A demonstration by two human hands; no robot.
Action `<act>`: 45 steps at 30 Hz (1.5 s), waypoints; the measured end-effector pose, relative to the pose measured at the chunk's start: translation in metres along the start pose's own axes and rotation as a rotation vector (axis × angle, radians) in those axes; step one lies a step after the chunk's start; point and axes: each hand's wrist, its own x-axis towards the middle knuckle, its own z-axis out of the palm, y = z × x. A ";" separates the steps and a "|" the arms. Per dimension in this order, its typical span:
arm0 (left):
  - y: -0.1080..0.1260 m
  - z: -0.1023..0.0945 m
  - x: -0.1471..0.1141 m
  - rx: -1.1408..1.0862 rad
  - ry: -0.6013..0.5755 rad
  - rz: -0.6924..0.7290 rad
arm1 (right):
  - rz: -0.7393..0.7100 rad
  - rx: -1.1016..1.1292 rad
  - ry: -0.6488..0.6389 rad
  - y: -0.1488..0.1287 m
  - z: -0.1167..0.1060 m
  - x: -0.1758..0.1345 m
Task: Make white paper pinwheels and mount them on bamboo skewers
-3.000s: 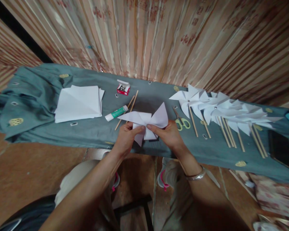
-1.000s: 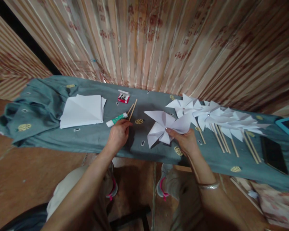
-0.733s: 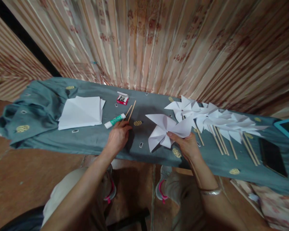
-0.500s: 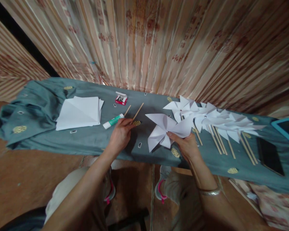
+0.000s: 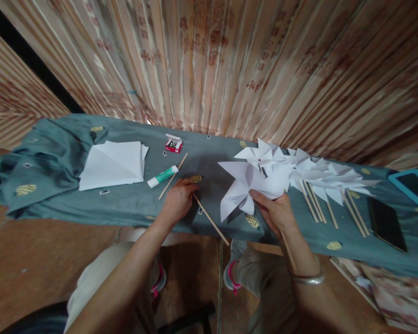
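Observation:
In my left hand (image 5: pixel 179 198), closed over the cloth, is the upper end of a thin wooden stick (image 5: pixel 212 221); its free end slants down to the right past the table's front edge. My right hand (image 5: pixel 274 209) grips a white paper pinwheel (image 5: pixel 240 185), with the thumb near its centre; the fingers beneath are partly hidden. A second wooden stick (image 5: pixel 166 187) lies left of my left hand, passing under a green and white glue stick (image 5: pixel 163 176). Several finished-looking pinwheels (image 5: pixel 296 168) with sticks overlap to the right of my right hand.
A stack of white paper (image 5: pixel 113 163) lies on the left of the green tablecloth (image 5: pixel 125 204). Behind the glue stick stands an open small red box (image 5: pixel 174 144) with metal pieces. A dark phone (image 5: pixel 386 223) and a blue-framed device (image 5: pixel 413 185) lie at the right. A pleated curtain (image 5: pixel 209 69) hangs behind.
The stick in my left hand has swung from pointing up and away to pointing down toward the front edge. The pinwheel in my right hand has shifted slightly right and tilted.

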 end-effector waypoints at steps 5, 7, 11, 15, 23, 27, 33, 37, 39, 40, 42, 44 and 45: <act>-0.002 0.007 -0.003 -0.081 0.051 0.068 | -0.006 0.048 0.010 -0.007 -0.002 0.000; 0.000 0.009 -0.005 -0.115 0.085 0.087 | 0.001 0.047 0.011 -0.007 -0.002 -0.001; 0.010 0.013 -0.006 -0.278 0.129 0.070 | 0.023 0.057 -0.022 -0.005 0.002 -0.002; 0.026 0.022 -0.003 -0.747 0.163 -0.125 | 0.024 0.041 -0.049 -0.001 0.005 -0.005; 0.052 0.010 -0.008 -1.425 -0.013 -0.403 | -0.003 -0.330 -0.205 -0.005 0.014 -0.030; 0.057 -0.015 -0.020 -1.395 -0.105 -0.383 | -0.207 -0.495 -0.413 -0.024 0.026 -0.051; 0.067 -0.034 -0.043 -1.396 -0.145 -0.194 | -0.864 -0.680 -0.623 -0.047 0.028 -0.076; 0.070 -0.043 -0.054 -1.354 -0.177 -0.120 | -0.942 -0.778 -0.607 -0.053 0.020 -0.087; 0.070 -0.050 -0.057 -1.309 -0.200 -0.094 | -0.957 -0.819 -0.597 -0.052 0.018 -0.090; 0.070 -0.053 -0.059 -1.295 -0.213 -0.081 | -0.966 -0.832 -0.586 -0.052 0.017 -0.092; 0.070 -0.058 -0.061 -1.276 -0.233 -0.060 | -0.982 -0.838 -0.562 -0.051 0.018 -0.094; 0.070 -0.061 -0.062 -1.258 -0.240 -0.052 | -0.986 -0.838 -0.564 -0.051 0.020 -0.095; 0.069 -0.062 -0.063 -1.248 -0.237 -0.054 | -0.985 -0.841 -0.575 -0.053 0.022 -0.095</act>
